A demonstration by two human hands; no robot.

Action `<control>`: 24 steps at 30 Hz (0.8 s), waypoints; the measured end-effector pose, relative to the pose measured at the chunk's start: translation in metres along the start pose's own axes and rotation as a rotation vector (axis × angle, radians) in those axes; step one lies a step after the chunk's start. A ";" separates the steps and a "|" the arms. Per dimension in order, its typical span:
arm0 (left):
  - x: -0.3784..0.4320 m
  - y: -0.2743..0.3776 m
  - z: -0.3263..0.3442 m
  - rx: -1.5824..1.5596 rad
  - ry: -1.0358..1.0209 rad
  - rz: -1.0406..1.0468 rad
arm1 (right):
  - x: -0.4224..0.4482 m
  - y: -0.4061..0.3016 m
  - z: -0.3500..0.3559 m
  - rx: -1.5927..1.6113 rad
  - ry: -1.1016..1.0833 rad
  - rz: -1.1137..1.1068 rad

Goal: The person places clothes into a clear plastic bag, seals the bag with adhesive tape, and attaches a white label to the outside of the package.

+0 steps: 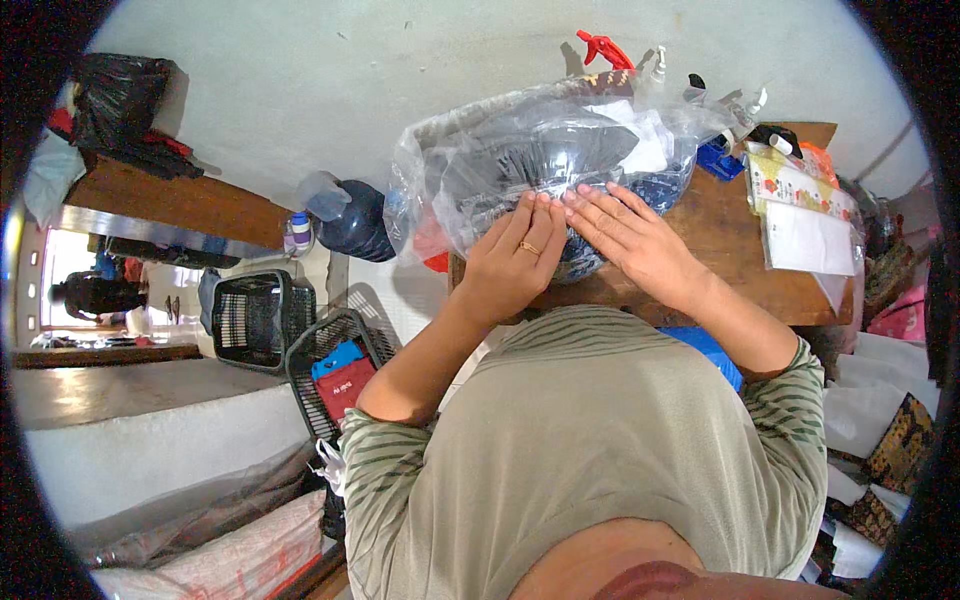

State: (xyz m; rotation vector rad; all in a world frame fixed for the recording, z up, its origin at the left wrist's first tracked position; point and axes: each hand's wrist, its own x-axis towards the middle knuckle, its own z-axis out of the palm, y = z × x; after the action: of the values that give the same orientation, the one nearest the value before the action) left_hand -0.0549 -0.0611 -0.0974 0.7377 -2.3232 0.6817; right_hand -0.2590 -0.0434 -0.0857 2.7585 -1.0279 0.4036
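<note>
A large clear plastic bag (465, 165) filled with folded dark cloth lies on the wooden table (720, 232) in front of me. Flat on its near side rests my left hand (519, 255), a ring on one finger, the fingers close together and pointing away from me. My right hand (634, 238) presses beside it, its fingertips almost meeting those of the left. Neither hand visibly grips the bag. White paper or cloth (649, 139) and blue patterned cloth (660, 187) show through the plastic.
Behind the bag stands a bottle with a red spray trigger (604, 51). Plastic packets (810, 232) lie at the table's right. Left of me are black plastic baskets (251, 319), a dark water jug (356, 221) and a black bag (120, 97). Cloth pieces (874, 412) lie at lower right.
</note>
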 end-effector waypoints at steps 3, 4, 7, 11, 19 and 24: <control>-0.006 -0.002 0.010 -0.021 0.031 -0.003 | -0.001 0.001 0.001 0.034 0.023 -0.005; -0.008 -0.004 0.013 -0.037 0.037 -0.004 | -0.001 0.002 -0.002 0.063 0.020 -0.007; -0.012 -0.007 0.017 -0.034 0.044 0.027 | -0.003 0.001 -0.014 0.161 0.074 -0.045; -0.016 -0.009 0.020 -0.021 0.070 0.044 | 0.006 0.005 -0.035 -0.090 0.219 -0.142; -0.025 -0.013 0.027 0.060 0.115 0.041 | -0.007 0.010 -0.010 0.033 0.115 0.032; -0.020 -0.009 0.026 0.017 0.040 -0.059 | -0.010 0.024 0.011 0.060 0.211 0.012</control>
State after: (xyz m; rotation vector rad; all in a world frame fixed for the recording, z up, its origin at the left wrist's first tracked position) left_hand -0.0461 -0.0772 -0.1260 0.7903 -2.2527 0.6840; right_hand -0.2804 -0.0578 -0.0981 2.6893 -0.9958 0.7211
